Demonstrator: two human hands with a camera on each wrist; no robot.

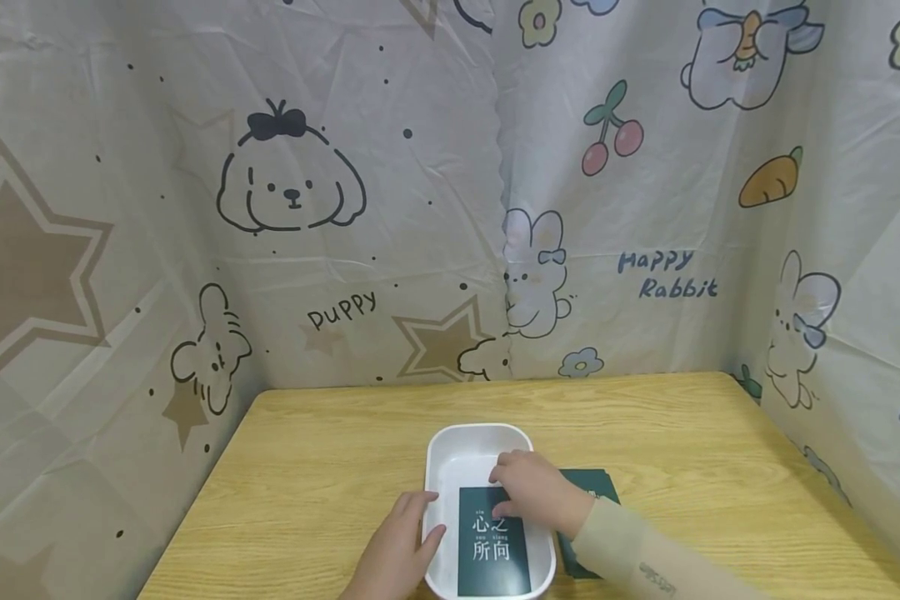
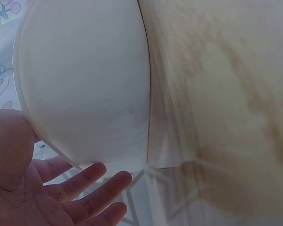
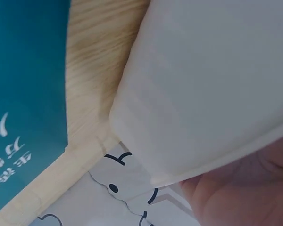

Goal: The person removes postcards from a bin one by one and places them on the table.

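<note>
The work looks partly done: one dark green booklet [image 1: 495, 550] lies inside the white tray [image 1: 480, 427], lettering upward in its six o'clock half; a green stack [image 1: 583, 481] rests on the wooden table [image 1: 307, 500] just beside the tray at three o'clock, so that much appears left outside; the left hand [image 1: 397, 537] is at the tray's nine o'clock rim, thumb and fingers spread apart, clamped on nothing; the right hand [image 1: 542, 492] reaches over the tray's two o'clock side, thumb over the booklet's upper part, fingertips apart from it towards twelve; no pinch shows, though whether the thumb touches the booklet I cannot tell; the sleeve [image 1: 615, 537] covers part of the stack, so its count stays unknown, though a doubled edge at its one o'clock corner suggests more than one piece; the tray's six o'clock end meets the head view's lower border; both wrist views show the tray's outer wall but not its inside; in the right one the fingertips are hidden and the small lettering is blurred.
</note>
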